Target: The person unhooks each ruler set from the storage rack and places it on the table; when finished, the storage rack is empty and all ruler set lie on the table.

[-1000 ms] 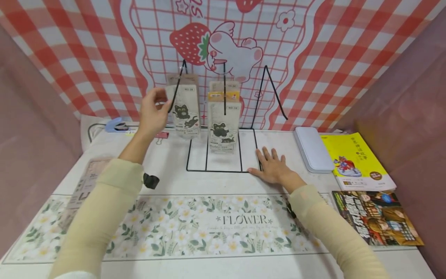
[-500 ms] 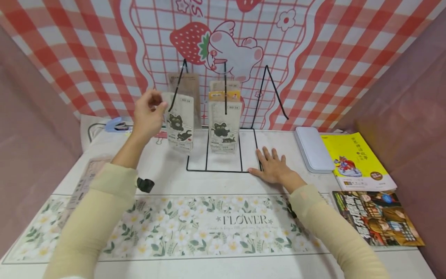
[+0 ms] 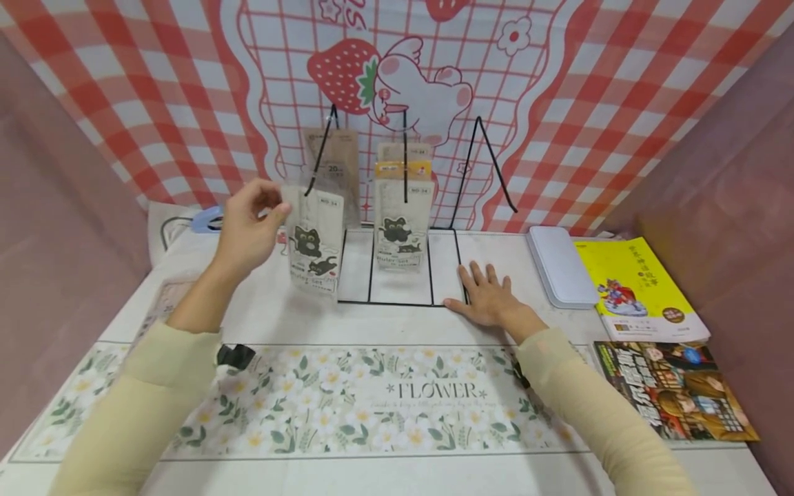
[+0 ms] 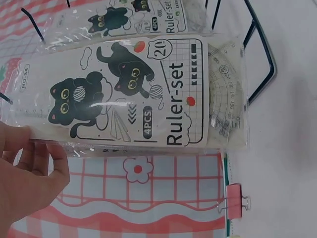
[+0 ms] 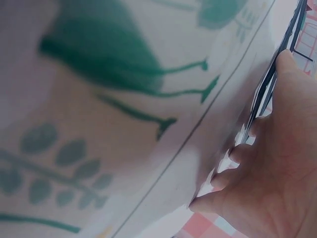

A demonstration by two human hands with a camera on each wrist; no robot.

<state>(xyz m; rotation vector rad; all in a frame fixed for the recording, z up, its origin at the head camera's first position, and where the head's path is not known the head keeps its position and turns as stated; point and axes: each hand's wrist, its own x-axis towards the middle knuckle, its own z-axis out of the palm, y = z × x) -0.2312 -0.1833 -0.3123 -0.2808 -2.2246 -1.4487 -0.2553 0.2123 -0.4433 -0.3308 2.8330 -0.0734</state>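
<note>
My left hand (image 3: 248, 224) pinches the left edge of a ruler set pack (image 3: 314, 241) with black cats, near its top. In the left wrist view the pack (image 4: 133, 94) reads "Ruler-set", and a clear protractor shows at its end. The pack's top overlaps the low tip of the left hook (image 3: 320, 148) of a black wire display rack (image 3: 384, 303). Behind it on that hook hangs a brown pack (image 3: 344, 148). Another cat ruler set (image 3: 402, 224) hangs from the middle hook, before an orange-topped pack (image 3: 386, 169). My right hand (image 3: 490, 300) rests spread on the rack's base corner.
At the right lie a pale case (image 3: 561, 265), a yellow book (image 3: 651, 282) and a dark comic-covered book (image 3: 676, 393). A flower-print mat (image 3: 434, 434) runs along the front. Another flat pack (image 3: 164, 300) lies partly under my left arm. A pink binder clip (image 4: 234, 202) shows at the back edge.
My left hand has drawn the ruler set forward and down along the left hook to its tip, uncovering the brown pack behind. My right hand stays in place.
</note>
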